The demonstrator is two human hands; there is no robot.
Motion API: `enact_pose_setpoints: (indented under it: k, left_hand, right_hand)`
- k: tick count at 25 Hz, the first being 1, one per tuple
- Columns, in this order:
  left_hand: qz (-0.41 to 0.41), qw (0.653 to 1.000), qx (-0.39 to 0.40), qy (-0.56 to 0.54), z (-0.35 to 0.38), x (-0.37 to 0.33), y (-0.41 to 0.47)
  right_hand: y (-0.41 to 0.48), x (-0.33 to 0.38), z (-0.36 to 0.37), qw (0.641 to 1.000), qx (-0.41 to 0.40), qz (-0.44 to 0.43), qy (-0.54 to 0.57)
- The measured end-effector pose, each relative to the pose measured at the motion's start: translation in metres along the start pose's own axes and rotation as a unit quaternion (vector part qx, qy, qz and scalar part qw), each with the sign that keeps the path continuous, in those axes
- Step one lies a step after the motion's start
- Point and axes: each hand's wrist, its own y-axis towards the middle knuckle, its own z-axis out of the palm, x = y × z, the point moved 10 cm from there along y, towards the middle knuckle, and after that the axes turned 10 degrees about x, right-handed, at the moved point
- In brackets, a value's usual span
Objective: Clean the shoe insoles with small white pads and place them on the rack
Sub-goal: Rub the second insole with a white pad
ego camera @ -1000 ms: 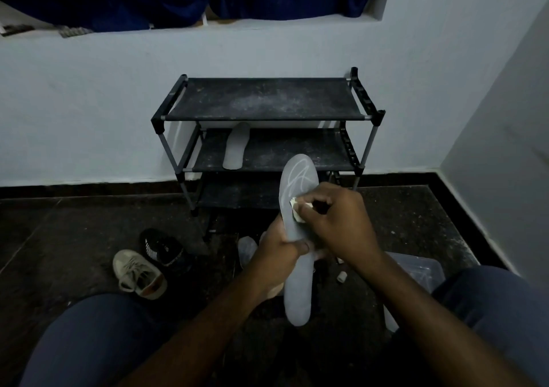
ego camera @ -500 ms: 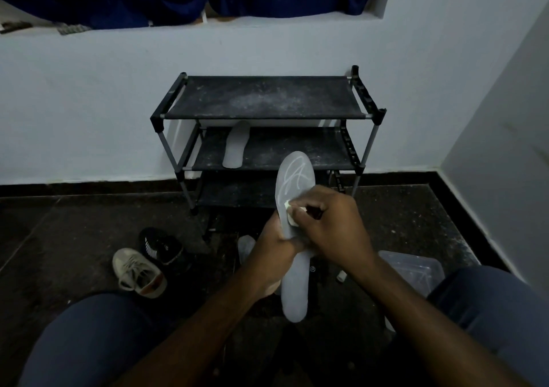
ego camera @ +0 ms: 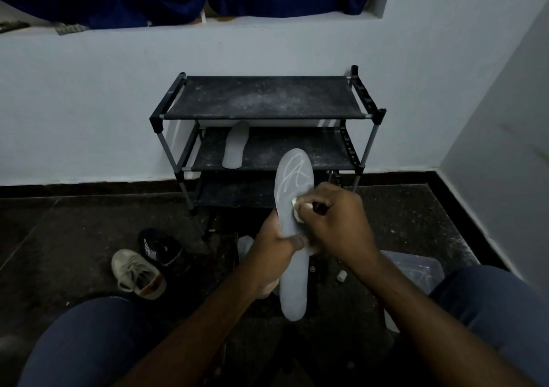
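Hands meet above the floor (ego camera: 74,223), before the rack (ego camera: 264,116): the left hand (ego camera: 276,250) grips the grey insole (ego camera: 294,184) round its middle, holding it upright, and the right hand (ego camera: 338,223) pinches a small white pad (ego camera: 298,208) against its upper half. Held at one place only, the insole may bend or twist loose under hard rubbing — and drop onto the gritty floor

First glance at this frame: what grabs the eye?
The grey insole gripped mid-frame by the left hand, while the right hand presses a small white pad to it. Behind, a black three-shelf rack holds another insole on its middle shelf.
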Motion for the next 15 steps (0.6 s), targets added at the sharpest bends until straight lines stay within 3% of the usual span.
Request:
enact_pose_setpoints:
  k: [2, 7, 11, 15]
  left_hand:
    - [-0.007, 1.0, 0.011, -0.007, 0.004, 0.001, -0.001]
    - [0.01, 0.999, -0.001, 0.032, -0.001, -0.002, 0.002]
    - [0.001, 1.0, 0.024, -0.004, 0.009, -0.003, 0.002]
    - [0.012, 1.0, 0.0, 0.027, 0.004, -0.004, 0.004]
  right_hand:
    - [0.002, 0.001, -0.008, 0.999, -0.037, 0.0, -0.01]
    - [-0.003, 0.009, 0.012, 0.999, 0.041, -0.02, 0.006]
    - [0.001, -0.002, -0.011, 0.999, -0.043, 0.001, -0.003]
    - [-0.003, 0.005, 0.007, 1.0, 0.02, -0.02, 0.001]
